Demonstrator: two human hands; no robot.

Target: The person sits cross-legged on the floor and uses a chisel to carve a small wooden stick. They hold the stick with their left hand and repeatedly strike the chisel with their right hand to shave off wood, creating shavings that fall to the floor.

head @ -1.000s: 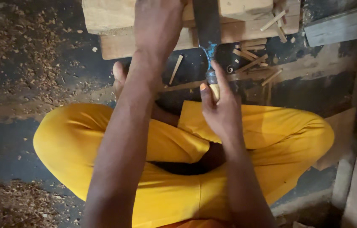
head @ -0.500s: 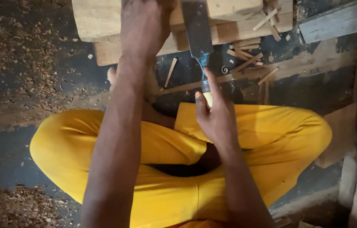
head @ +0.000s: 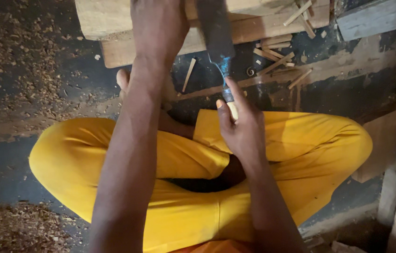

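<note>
Right hand: the right hand (head: 242, 129) is wrapped around the pale wooden handle of a broad flat dark metal chopping blade (head: 216, 33), fingers pressed together about the handle, thumb lying along its near side.
Blade: it runs up and away from that grip, its narrow bluish neck just past the fingertips, the wide dark part lying across the thick pale wooden block (head: 113, 21) at the far edge of view.
Left hand: the left hand (head: 158, 28) lies palm down on the block, just to the left of the blade; its fingers run out of view, so I cannot tell whether they are spread or curled.
Block: a second, flatter plank shows beneath it, beyond both hands.
Offcuts: thin pale wooden sticks (head: 277, 56) lie scattered on the dark floor to the right of the blade, and one lone stick sits between the two wrists.
Legs: bright yellow trousers (head: 301, 140), crossed, directly under the gripping hand.
Floor: fine wood shavings (head: 15, 51) are strewn well off to the left of the left arm.
</note>
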